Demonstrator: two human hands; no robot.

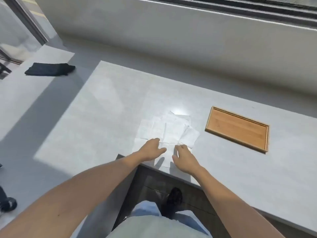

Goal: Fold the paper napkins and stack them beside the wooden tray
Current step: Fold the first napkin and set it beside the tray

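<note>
the paper napkins lie loosely overlapped on the table, left of the wooden tray. the left hand and right hand, both spread and empty, hover over the sheets' near edge. the napkins look thin, limp and easily torn, so pinching one lightly at a corner seems best.

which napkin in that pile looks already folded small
The small napkin at the pile's right edge, nearest the wooden tray. It is a compact folded piece; the others lie spread open and overlapping.

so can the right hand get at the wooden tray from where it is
Probably yes. The right hand hovers over the napkins, and the wooden tray lies further to its right on the table with only bare surface between them.
</note>
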